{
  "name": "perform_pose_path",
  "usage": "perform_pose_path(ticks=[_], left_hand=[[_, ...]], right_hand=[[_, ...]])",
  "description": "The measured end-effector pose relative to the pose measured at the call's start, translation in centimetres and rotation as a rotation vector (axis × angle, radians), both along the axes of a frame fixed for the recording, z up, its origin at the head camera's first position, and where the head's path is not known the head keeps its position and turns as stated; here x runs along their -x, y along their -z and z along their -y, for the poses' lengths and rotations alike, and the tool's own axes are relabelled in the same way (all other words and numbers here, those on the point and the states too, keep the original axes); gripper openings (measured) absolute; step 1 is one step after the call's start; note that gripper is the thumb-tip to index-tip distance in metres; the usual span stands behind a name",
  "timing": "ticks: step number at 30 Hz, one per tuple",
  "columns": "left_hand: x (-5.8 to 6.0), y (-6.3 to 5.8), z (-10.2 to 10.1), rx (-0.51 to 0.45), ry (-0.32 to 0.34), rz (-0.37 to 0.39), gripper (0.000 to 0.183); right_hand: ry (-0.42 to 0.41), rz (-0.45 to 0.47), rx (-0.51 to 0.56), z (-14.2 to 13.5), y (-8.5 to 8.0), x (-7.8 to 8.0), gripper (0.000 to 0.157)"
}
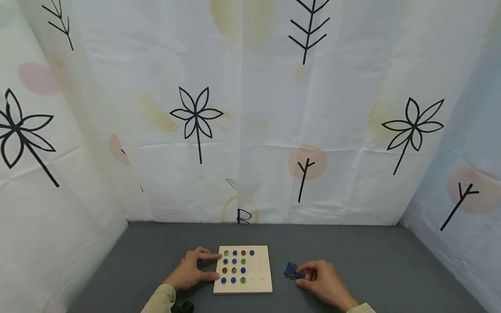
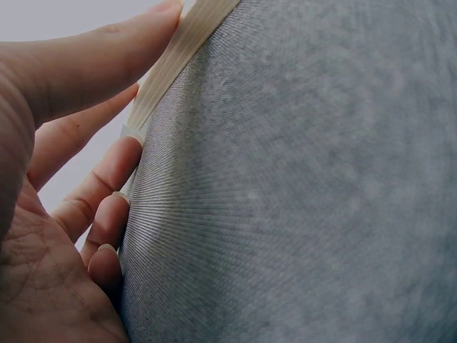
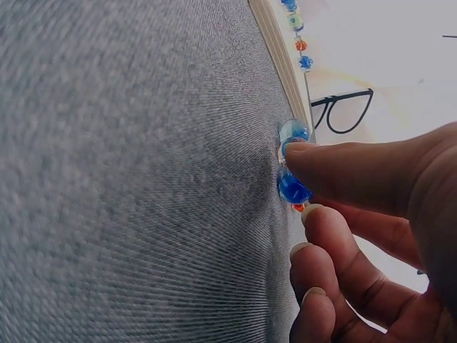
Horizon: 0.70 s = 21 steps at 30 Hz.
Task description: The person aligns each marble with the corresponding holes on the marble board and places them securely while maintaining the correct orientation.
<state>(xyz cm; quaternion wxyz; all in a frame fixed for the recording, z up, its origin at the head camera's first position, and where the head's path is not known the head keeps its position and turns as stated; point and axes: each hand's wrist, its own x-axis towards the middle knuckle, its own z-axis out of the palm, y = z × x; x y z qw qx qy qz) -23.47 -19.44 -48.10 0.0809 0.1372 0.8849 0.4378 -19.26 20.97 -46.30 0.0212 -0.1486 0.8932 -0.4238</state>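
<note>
Marbles in a loose pile [image 1: 290, 271] lie right at the fingertips of the right hand [image 1: 322, 280], on its side toward the board [image 1: 256, 288]. Thumb and forefinger are bent in at the pile's edge; whether they pinch a marble, I cannot tell. The left hand [image 1: 192, 267] grips nothing: thumb and finger reach out fairly straight and touch the board's near edge.

Picking up looks like the step in hand. It should go best with a light pinch across one outer marble's middle, since round glass probably rolls if nudged, while the left fingers steady the board without pushing.

The board's hollows [image 1: 252, 271] make four rows of five. Those toward the left hand hold blue, green and brown marbles, four in the farthest row and three in each other; seven, toward the right hand, are vacant.
</note>
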Motion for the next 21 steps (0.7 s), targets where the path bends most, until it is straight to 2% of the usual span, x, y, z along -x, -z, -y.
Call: perform_pose_path(ticks=[11, 21], left_hand=[[-0.15, -0.09, -0.09, 0.000, -0.015, 0.017, 0.054], [-0.13, -0.17, -0.18, 0.000, -0.020, 0.006, 0.054]], right_hand=[[-0.026, 0.026, -0.010, -0.31, 0.47, -0.16, 0.014], [0.000, 0.009, -0.016, 0.06, -0.15, -0.01, 0.014]])
